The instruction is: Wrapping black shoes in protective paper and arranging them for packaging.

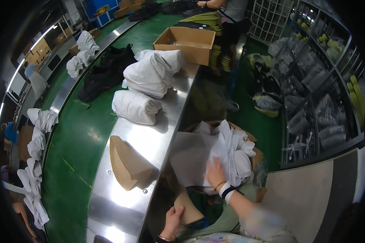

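My left hand (173, 222) is closed around a folded piece of brown cardboard (189, 207), low beside the metal ledge of the bench. My right hand (215, 174), slightly blurred, lies with its fingers stretched out on white tissue paper (192, 156). The sheets are heaped in a round container (253, 152) to the right of the bench, with crumpled paper on the right side of the heap. Another folded brown cardboard piece (127, 164) rests on the ledge, apart from both hands.
White paper-wrapped bundles (137, 107) sit farther up the metal ledge (121, 212), before an open cardboard box (184, 40). Black shoes (105, 73) lie on the green surface (77, 141). A rack (312, 101) of plastic-bagged items stands right. A person (233, 20) stands at the far end.
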`<state>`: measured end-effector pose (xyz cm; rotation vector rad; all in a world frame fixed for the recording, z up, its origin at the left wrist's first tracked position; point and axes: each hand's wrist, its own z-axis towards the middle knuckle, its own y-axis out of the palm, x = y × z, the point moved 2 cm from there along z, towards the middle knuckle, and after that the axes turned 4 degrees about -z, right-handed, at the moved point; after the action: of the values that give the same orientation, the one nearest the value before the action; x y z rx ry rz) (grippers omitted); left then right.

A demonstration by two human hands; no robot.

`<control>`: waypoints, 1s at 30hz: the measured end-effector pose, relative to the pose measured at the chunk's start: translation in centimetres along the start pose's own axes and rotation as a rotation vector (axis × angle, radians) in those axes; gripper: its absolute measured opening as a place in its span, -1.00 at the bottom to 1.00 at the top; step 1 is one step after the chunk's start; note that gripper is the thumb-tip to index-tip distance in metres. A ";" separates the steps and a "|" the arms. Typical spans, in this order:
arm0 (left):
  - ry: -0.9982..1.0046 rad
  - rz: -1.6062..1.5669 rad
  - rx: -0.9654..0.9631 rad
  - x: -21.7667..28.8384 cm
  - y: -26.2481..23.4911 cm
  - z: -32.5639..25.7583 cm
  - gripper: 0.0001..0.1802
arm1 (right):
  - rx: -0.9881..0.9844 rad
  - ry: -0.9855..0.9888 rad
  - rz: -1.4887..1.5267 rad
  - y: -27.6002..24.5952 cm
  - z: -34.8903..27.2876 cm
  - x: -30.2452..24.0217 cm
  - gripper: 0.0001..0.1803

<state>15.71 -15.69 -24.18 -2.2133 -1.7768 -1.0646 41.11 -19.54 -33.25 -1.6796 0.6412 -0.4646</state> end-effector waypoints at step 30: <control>-0.021 -0.143 -0.264 -1.8 1.3 2.2 -0.77 | -0.160 -0.285 1.223 -10.6 -9.0 1.3 -0.77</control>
<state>17.73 -16.49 -26.38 -2.2733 -1.9275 -1.3837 38.22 -25.77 -21.08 -1.1630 1.3363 0.6964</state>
